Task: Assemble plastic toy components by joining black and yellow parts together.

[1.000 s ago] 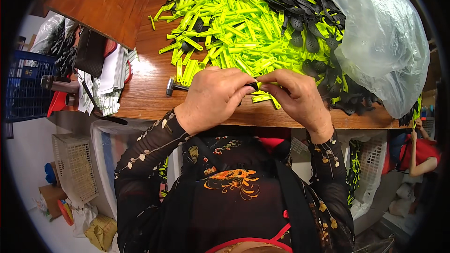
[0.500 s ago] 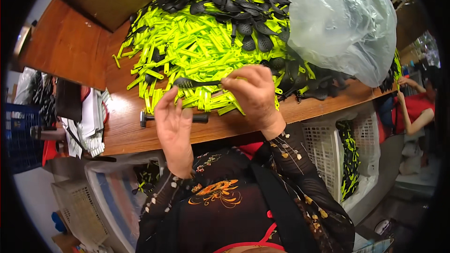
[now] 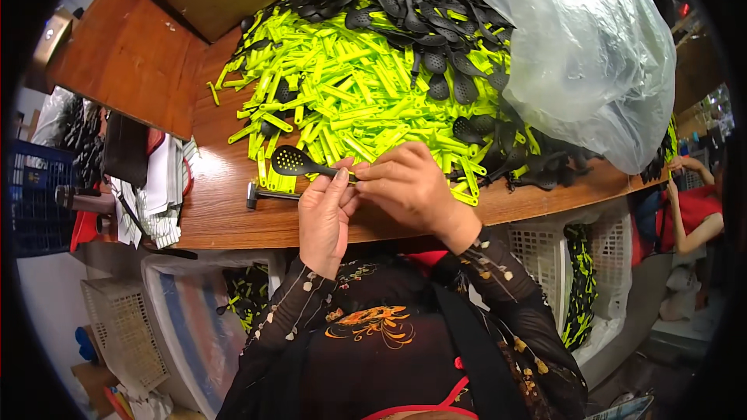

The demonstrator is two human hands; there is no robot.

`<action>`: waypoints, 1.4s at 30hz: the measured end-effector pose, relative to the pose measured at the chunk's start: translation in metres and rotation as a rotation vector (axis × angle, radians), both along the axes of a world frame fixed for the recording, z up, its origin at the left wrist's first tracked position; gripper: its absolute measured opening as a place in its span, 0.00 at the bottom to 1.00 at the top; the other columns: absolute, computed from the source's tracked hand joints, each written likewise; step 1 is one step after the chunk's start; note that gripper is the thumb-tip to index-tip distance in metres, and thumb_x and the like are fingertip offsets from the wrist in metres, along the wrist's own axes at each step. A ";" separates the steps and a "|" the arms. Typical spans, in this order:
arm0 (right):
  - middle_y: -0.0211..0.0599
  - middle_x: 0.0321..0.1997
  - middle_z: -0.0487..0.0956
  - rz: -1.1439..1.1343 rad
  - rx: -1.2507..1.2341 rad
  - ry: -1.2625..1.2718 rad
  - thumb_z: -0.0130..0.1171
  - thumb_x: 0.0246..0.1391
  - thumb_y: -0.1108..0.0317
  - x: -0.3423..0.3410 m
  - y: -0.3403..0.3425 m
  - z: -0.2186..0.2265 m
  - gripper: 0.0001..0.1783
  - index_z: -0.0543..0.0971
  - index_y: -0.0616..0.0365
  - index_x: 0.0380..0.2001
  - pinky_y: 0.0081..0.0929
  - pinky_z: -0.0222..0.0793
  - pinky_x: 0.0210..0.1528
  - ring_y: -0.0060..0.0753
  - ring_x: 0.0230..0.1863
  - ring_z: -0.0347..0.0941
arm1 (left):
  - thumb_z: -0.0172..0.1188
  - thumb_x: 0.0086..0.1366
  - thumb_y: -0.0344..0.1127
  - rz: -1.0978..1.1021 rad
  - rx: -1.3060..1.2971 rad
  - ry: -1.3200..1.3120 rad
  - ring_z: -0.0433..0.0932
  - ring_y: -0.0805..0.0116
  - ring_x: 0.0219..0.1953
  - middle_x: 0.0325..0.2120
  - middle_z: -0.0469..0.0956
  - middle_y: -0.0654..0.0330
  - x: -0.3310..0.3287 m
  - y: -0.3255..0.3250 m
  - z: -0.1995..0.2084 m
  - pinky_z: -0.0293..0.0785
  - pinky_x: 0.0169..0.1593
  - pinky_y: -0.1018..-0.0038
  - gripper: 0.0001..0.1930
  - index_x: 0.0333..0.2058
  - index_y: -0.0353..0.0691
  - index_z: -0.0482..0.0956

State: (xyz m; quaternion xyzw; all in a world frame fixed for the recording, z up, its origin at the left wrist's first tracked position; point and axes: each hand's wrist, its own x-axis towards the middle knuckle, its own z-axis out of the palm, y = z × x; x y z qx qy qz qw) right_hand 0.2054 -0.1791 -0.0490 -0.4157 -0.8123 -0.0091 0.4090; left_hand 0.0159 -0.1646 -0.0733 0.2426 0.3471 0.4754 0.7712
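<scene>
A black slotted spoon (image 3: 292,162) with a round, perforated bowl is held just above the table's front part, its bowl pointing left. My left hand (image 3: 325,214) pinches its neck between thumb and fingers. Close against it, my right hand (image 3: 412,187) is closed around the shaft end, which its fingers mostly hide. Beyond both hands spreads a large heap of bright green handles (image 3: 334,101), with black slotted spoon heads (image 3: 436,62) piled at its back and right. A small hammer (image 3: 251,196) lies left of my left hand, its handle partly covered by that hand.
A clear plastic bag (image 3: 591,70) bulges over the heap's right side. At the left stand a wooden board (image 3: 124,62) and papers (image 3: 163,187). White baskets (image 3: 537,253) with green and black pieces sit below the table. Another person's arm (image 3: 696,233) shows at far right.
My left hand, open beside the spoon before, has closed on its neck. The right hand has come lower and nearer the left. The whole view has shifted slightly.
</scene>
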 end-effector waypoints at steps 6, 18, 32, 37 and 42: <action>0.31 0.34 0.83 -0.324 -0.050 -0.088 0.73 0.51 0.62 0.048 0.089 0.009 0.13 0.84 0.51 0.39 0.38 0.68 0.43 0.40 0.40 0.77 | 0.55 0.77 0.32 0.006 0.019 0.015 0.85 0.58 0.51 0.50 0.83 0.45 0.003 0.011 0.000 0.83 0.52 0.69 0.11 0.54 0.37 0.74; 0.28 0.32 0.83 -0.273 -0.577 0.421 0.68 0.60 0.70 0.048 0.090 0.005 0.07 0.82 0.59 0.40 0.20 0.73 0.44 0.19 0.35 0.78 | 0.57 0.75 0.29 0.018 0.039 0.032 0.83 0.63 0.54 0.53 0.81 0.53 -0.005 0.031 -0.001 0.83 0.54 0.73 0.12 0.53 0.33 0.77; 0.33 0.39 0.82 0.215 -0.976 0.975 0.68 0.59 0.73 -0.001 0.064 0.012 0.15 0.77 0.62 0.48 0.25 0.76 0.47 0.25 0.40 0.81 | 0.55 0.76 0.31 0.054 0.065 -0.056 0.83 0.70 0.48 0.52 0.82 0.56 -0.012 0.038 0.004 0.80 0.56 0.71 0.12 0.54 0.35 0.78; 0.35 0.37 0.84 0.017 -0.579 0.456 0.75 0.51 0.69 -0.011 0.050 0.012 0.12 0.82 0.60 0.36 0.29 0.75 0.42 0.31 0.38 0.81 | 0.55 0.77 0.32 0.043 0.087 -0.128 0.82 0.69 0.50 0.52 0.82 0.57 -0.015 0.034 0.011 0.78 0.58 0.68 0.12 0.54 0.37 0.78; 0.35 0.35 0.84 -0.006 -0.283 0.198 0.74 0.49 0.74 -0.015 0.037 0.022 0.10 0.84 0.56 0.36 0.33 0.74 0.40 0.39 0.37 0.80 | 0.54 0.77 0.32 0.040 0.100 -0.134 0.82 0.70 0.50 0.52 0.82 0.57 -0.013 0.028 0.015 0.78 0.58 0.70 0.11 0.53 0.38 0.79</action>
